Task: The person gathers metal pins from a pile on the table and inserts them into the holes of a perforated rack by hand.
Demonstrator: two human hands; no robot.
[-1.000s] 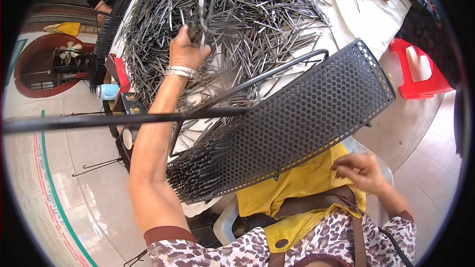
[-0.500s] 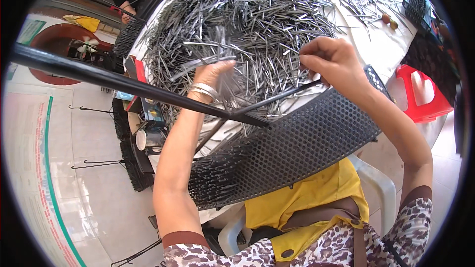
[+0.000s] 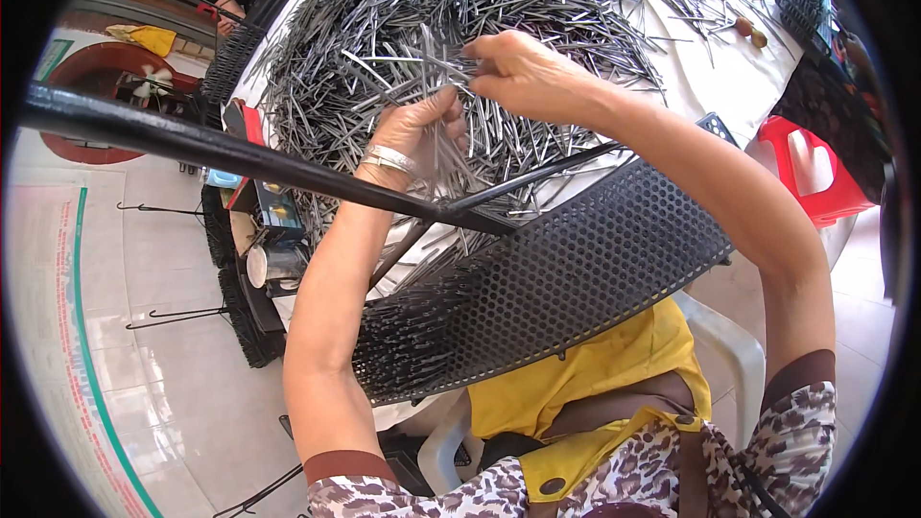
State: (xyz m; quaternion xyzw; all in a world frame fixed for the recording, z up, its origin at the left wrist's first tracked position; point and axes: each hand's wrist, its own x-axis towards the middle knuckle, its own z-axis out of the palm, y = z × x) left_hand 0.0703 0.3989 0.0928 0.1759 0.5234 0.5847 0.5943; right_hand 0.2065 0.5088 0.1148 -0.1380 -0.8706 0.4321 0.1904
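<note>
Left hand (image 3: 422, 125) closed around a loose bunch of dark strips (image 3: 430, 56), thumb folded over, ends fanning out above the fist; motion blur hides the exact count. Right hand (image 3: 501, 69) just beside it, thumb and forefinger drawn near each other at the bunch; whether a strip is pinched between them cannot be told. Ahead of both hands, a broad heap of loose strips (image 3: 499, 0) covers much of the white-covered desk (image 3: 698, 72). Nearer the body than the hands, below the right forearm, a black perforated panel (image 3: 595, 235) lies aslant, its near edge over the yellow apron (image 3: 624, 350). Black bar (image 3: 225, 149) crosses in front of the left forearm and reaches the panel's middle. Progress, judged from the panel: dark bristle tufts (image 3: 413, 331) crowd only its left end, beside the left forearm; from there toward the right forearm the visible holes look bare. Estimate: smaller share filled, larger share unfilled. The strips in the left hand are well apart from the panel, so this bunch counts as not yet placed. Supply ahead of the hands appears ample; the panel's far right corner is partly hidden by the right forearm.
</note>
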